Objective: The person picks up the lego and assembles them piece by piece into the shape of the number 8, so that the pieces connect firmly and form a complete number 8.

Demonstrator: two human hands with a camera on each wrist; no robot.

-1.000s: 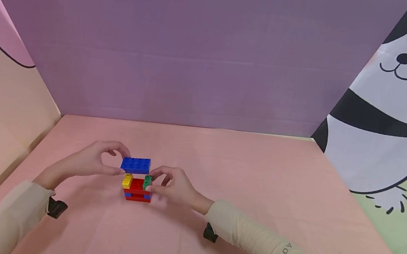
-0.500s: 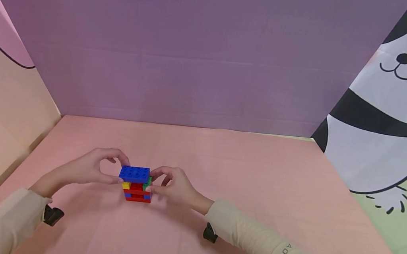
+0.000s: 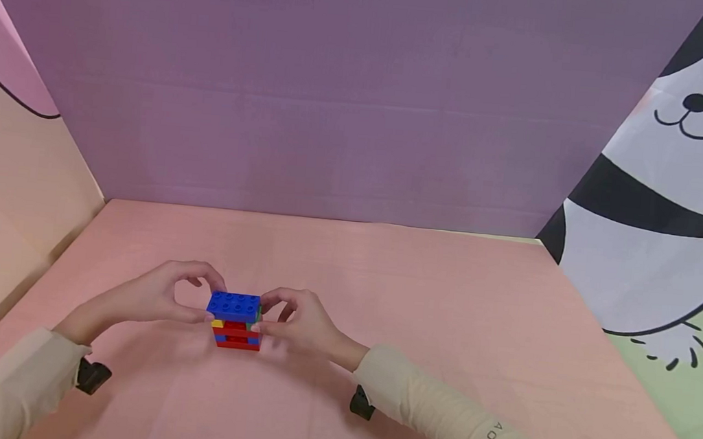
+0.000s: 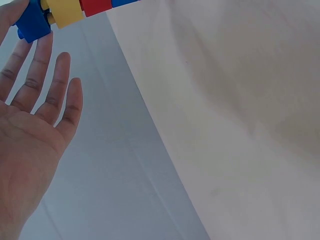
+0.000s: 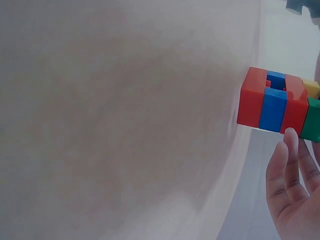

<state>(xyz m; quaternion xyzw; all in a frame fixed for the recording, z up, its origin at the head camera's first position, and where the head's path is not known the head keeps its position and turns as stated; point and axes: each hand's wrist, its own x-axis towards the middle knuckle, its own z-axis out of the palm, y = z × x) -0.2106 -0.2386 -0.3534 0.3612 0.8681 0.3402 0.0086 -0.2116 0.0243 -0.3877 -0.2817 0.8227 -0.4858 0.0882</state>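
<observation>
In the head view a long blue toy building brick (image 3: pixel 234 305) lies across the top of a small stack. My left hand (image 3: pixel 156 294) pinches its left end between thumb and fingers. A yellow brick (image 3: pixel 218 323) and a green brick (image 5: pixel 312 120) form the layer underneath, at the left and right ends. In the left wrist view, yellow studs show in a narrow gap below the blue brick. Lower down come a red brick (image 3: pixel 237 332), small blue bricks (image 5: pixel 273 109) and a red bottom brick (image 5: pixel 251 97). My right hand (image 3: pixel 306 323) grips the stack's right side at the green brick.
The stack stands on a pink tabletop (image 3: pixel 419 307), left of centre. A purple wall (image 3: pixel 349 95) rises behind it, with a panda print (image 3: pixel 651 271) on the right side panel. Dark wrist cameras (image 3: pixel 93 375) hang below both sleeves.
My left hand has lowered the blue brick from above the stack onto the yellow and green bricks, then shifted it slightly right. My right hand has stayed in place.
</observation>
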